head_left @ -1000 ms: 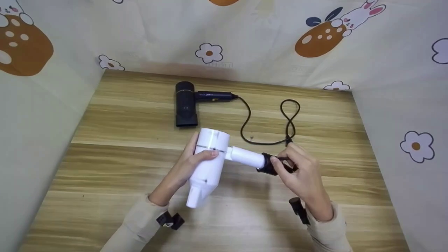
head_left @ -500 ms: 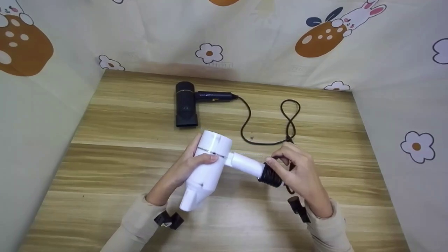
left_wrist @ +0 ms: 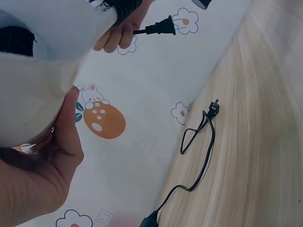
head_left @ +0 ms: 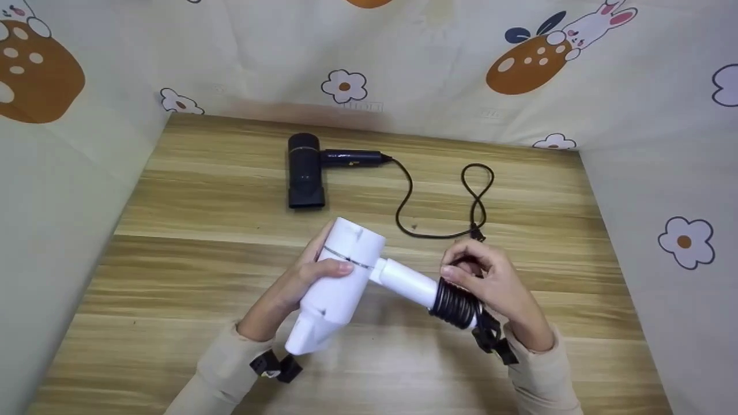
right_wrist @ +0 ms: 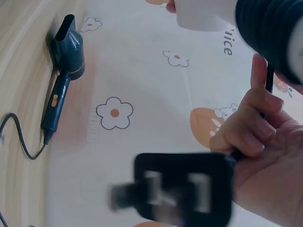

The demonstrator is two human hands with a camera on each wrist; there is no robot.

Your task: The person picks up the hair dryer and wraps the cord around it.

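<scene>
In the head view my left hand (head_left: 300, 282) grips the barrel of a white hair dryer (head_left: 340, 288), thumb over its front and nozzle pointing down toward me. The dryer's handle slants down to the right. A black power cord (head_left: 454, 304) is wound in several turns round the handle's lower end. Right at the upper edge of these turns, my right hand (head_left: 493, 276) pinches the cord between thumb and fingers. The cord's plug (left_wrist: 163, 26) sticks out from my right hand's curled fingers in the left wrist view. The right wrist view shows the plug (right_wrist: 184, 179) large and blurred.
A dark hair dryer (head_left: 305, 173) lies at the back of the wooden table (head_left: 190, 271), its cord (head_left: 429, 237) looping to the right. That cord's plug (head_left: 477, 231) lies just behind my right hand. Patterned cloth walls (head_left: 415, 75) enclose the back and sides.
The white hair dryer has tilted so its handle end sits lower and nearer me. My right hand has gone from the handle's end to above the wound cord, exposing more turns.
</scene>
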